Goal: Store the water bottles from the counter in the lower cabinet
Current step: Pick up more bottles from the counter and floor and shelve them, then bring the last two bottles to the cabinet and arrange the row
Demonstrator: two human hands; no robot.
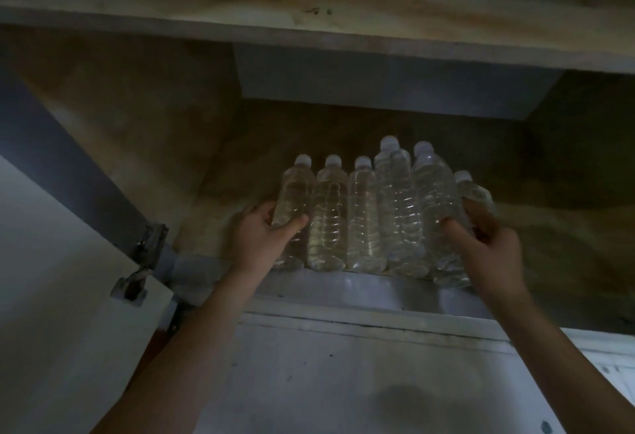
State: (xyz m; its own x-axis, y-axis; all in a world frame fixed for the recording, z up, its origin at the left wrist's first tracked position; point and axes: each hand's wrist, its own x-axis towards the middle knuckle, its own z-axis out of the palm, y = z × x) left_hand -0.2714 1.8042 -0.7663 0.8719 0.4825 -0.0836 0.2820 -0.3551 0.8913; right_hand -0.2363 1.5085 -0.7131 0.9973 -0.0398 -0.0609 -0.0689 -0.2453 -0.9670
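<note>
Dim inside of the lower cabinet [137,145], with the cabinet door [51,279] swung open at the left on its hinge [144,261]. Packed along the front lip [343,287] of the cabinet floor stand the water bottles [364,213], side walls touching, a couple more tucked just behind the row.

Left hand [264,230] curled round the leftmost bottle [295,200] low on its body, thumb laid across the front. Right hand [491,244] wrapped likewise round the rightmost front bottle [436,200], thumb on the ribbed wall (cannot tell whether the blurred fingers also touch the bottle behind it).

Judging by the look: full, so fairly heavy for their size and steady once set down. Thin clear plastic, likely to dent and crackle under a hard squeeze, though not to break. Smooth but ribbed, which gives some purchase. Best taken round the ribbed middle, where both hands sit now, rather than by the narrow neck. Pressing in from the two ends should slide the whole row as one block, with some risk of a middle bottle popping forward off the lip.

Upright, every one of them: long axis vertical, white caps [333,160] pointing up toward the underside of the desk, bases flat on the cabinet floor. Leaning slightly at the right end, or so it seems through the wide lens.
</note>
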